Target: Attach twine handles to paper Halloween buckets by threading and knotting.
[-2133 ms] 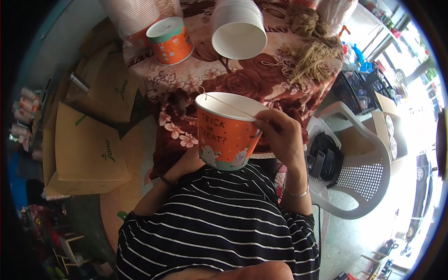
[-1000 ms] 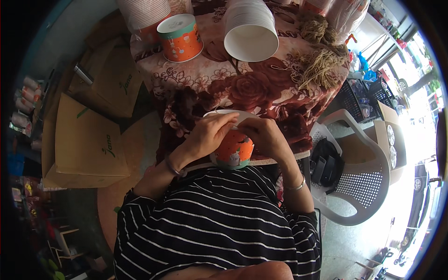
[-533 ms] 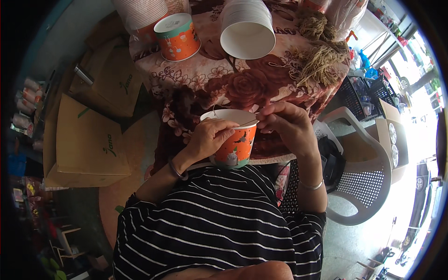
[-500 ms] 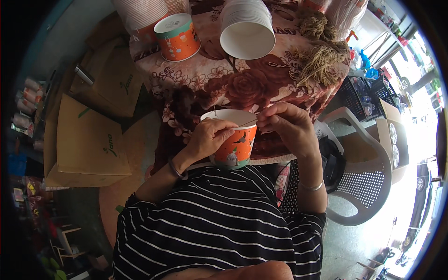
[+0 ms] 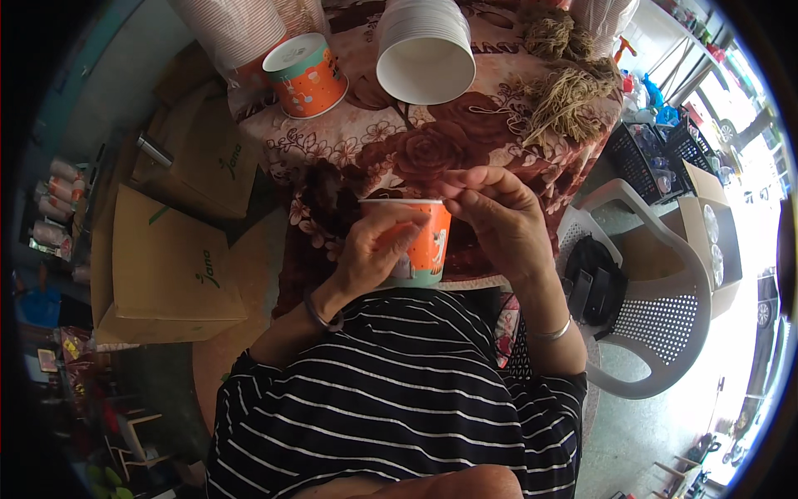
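Note:
An orange paper bucket [image 5: 433, 239] with a green base band and a white rim stands close to my lap at the table's near edge. Its mouth shows almost edge-on. My left hand [image 5: 378, 247] is closed against the bucket's left and front side, fingers bent near the rim. By the right side of the rim, my right hand [image 5: 503, 218] is raised with thumb and fingertips pinched together; what they hold is too fine to make out. Farther off on the table, tan string [image 5: 567, 112] lies in loose bundles.
The flowered tablecloth [image 5: 436, 150] carries an upturned orange bucket [image 5: 308, 81], a nested stack of white buckets [image 5: 426, 71] on its side and bagged stacks [image 5: 235, 33]. Cardboard boxes [image 5: 170, 258] stand left; a white plastic chair [image 5: 665, 333] with a black bag [image 5: 594, 283] stands right.
The bucket has tipped so its inside no longer shows. My right hand has moved slightly away and left. The thin strand seen earlier between my hands cannot be made out now.

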`<action>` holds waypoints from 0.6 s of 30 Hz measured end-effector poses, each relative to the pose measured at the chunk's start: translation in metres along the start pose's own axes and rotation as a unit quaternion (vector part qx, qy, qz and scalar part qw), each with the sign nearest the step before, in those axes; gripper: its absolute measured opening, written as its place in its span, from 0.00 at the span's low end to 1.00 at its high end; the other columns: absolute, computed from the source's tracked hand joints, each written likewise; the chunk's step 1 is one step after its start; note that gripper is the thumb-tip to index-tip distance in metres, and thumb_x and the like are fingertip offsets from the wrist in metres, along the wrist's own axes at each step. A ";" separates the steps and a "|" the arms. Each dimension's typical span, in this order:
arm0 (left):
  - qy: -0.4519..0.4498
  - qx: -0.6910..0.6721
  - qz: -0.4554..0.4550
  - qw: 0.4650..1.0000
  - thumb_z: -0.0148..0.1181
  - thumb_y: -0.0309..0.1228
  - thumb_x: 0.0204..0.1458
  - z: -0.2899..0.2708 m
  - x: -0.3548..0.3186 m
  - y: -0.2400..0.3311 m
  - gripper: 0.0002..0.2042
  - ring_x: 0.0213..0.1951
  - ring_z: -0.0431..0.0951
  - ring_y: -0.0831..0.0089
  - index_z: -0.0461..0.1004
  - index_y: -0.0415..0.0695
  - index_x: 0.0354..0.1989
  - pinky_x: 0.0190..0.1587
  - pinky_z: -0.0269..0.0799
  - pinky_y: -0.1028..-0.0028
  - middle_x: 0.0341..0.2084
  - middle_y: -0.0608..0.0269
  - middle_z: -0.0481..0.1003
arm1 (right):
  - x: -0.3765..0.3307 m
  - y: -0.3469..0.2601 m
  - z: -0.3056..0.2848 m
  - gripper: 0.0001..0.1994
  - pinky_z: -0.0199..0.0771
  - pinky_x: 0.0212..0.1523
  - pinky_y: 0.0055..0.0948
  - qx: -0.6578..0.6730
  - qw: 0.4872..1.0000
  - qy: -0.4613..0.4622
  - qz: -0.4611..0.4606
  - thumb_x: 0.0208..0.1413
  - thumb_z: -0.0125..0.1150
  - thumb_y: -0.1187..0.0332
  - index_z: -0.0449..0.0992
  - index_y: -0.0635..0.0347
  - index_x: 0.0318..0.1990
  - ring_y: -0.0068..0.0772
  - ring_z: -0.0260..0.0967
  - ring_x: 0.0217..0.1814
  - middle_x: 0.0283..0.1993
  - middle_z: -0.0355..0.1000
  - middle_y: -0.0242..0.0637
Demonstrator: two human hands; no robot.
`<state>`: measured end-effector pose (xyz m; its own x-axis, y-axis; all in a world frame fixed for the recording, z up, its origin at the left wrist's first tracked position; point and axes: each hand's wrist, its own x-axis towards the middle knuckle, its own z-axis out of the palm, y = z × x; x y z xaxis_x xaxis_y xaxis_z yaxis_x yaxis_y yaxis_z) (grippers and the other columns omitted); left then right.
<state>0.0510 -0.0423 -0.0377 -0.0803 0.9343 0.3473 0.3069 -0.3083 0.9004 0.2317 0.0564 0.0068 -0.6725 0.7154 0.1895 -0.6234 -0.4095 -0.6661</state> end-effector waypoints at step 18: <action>-0.044 -0.291 -0.144 0.945 0.56 0.28 0.57 0.025 -0.001 0.026 0.10 0.34 0.74 0.81 0.73 0.34 0.43 0.38 0.71 0.83 0.32 0.65 0.76 | -0.008 0.023 0.019 0.07 0.73 0.52 0.25 -0.215 0.974 0.027 -0.069 0.57 0.51 0.83 0.75 0.68 0.40 0.27 0.72 0.48 0.45 0.75 0.42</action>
<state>0.0831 -0.0468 -0.0211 0.0056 0.9979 0.0649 -0.2911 -0.0605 0.9548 0.2152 0.0305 0.0043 -0.5645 0.7806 0.2682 -0.4744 -0.0409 -0.8794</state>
